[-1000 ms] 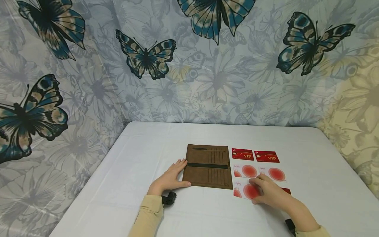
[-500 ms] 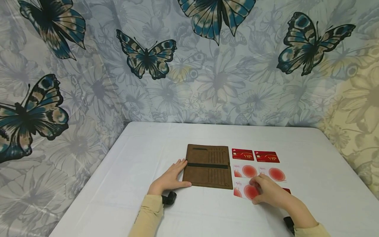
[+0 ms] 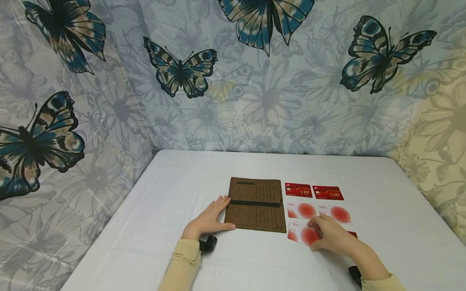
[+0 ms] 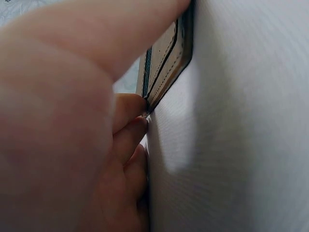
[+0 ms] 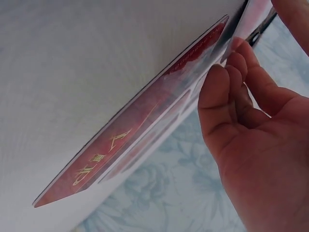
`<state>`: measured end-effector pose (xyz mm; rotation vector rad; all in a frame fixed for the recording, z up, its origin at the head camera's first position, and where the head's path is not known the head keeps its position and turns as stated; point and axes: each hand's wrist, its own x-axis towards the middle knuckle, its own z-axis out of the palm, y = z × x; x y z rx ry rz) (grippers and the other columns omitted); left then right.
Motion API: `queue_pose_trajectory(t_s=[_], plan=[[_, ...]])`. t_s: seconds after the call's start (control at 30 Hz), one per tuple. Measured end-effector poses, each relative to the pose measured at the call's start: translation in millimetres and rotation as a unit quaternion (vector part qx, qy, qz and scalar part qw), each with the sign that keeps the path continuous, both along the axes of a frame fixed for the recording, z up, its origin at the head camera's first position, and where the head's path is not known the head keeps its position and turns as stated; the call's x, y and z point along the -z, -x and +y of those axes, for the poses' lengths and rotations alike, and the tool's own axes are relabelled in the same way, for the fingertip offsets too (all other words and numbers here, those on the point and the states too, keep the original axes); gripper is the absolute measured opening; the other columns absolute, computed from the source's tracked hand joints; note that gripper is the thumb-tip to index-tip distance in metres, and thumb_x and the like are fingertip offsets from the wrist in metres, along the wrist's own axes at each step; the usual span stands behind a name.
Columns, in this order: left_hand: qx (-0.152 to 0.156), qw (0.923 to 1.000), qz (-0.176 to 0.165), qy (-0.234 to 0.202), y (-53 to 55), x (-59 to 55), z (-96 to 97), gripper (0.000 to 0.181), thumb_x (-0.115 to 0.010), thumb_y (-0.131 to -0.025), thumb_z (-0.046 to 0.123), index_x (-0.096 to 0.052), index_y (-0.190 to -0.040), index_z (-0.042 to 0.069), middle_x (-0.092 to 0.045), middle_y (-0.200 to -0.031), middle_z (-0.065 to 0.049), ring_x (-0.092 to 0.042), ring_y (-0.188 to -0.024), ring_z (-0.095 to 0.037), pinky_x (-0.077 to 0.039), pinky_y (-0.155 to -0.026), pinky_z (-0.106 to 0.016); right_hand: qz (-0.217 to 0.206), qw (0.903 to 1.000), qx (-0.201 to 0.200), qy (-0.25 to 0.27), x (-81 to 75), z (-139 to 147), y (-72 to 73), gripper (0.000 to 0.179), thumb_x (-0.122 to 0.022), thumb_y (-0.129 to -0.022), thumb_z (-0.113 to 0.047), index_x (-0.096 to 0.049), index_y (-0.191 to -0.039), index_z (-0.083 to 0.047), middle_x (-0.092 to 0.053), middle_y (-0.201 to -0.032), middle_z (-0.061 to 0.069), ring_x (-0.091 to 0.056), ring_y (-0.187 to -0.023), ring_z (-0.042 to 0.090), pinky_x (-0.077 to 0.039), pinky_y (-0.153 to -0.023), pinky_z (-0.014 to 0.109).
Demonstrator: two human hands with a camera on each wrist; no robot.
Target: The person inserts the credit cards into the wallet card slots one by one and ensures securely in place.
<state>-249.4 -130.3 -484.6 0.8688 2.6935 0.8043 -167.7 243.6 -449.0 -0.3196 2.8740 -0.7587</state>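
Note:
A brown wallet lies spread flat, with card slots on both halves and a dark strip across its middle. My left hand rests at its left edge, fingers extended, thumb by the lower left corner. In the left wrist view the fingertips meet the wallet's edge. Right of the wallet, my right hand pinches a white card with a red circle between thumb and fingers at its long edges. A red card lies beside that hand, mostly hidden under it in the head view.
Two red VIP cards, a left one and a right one, form the far row. Nearer lie two white cards with red circles, one left and one right. A butterfly-patterned wall covering backs the white table.
My right fingertips and the pinched card have shifted very slightly to the right. The left hand and the wallet stay where they were.

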Motion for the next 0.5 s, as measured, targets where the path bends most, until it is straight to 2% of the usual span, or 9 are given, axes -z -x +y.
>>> queue_pose_trajectory(t_s=[0.27, 0.5], plan=[[0.001, 1.0, 0.003, 0.002, 1.0, 1.6, 0.2, 0.093, -0.064, -0.08, 0.056, -0.022, -0.147, 0.006, -0.015, -0.153, -0.009, -0.007, -0.139, -0.022, -0.009, -0.112, -0.039, 0.0, 0.9999, 0.014, -0.009, 0.2, 1.0, -1.7, 0.054, -0.089, -0.054, -0.026, -0.059, -0.095, -0.007, -0.048, -0.089, 0.004, -0.046, -0.084, 0.022, -0.052, -0.076, 0.044], [0.001, 1.0, 0.002, -0.002, 0.9, 2.0, 0.0, 0.094, -0.064, -0.08, 0.055, -0.022, -0.147, 0.005, -0.014, -0.153, -0.009, -0.008, -0.139, -0.024, -0.009, -0.112, -0.04, 0.023, 0.9997, 0.006, 0.001, 1.5, 2.6, -4.3, 0.055, -0.089, -0.054, -0.027, -0.058, -0.095, -0.009, -0.049, -0.09, 0.003, -0.047, -0.085, 0.022, -0.052, -0.077, 0.043]])
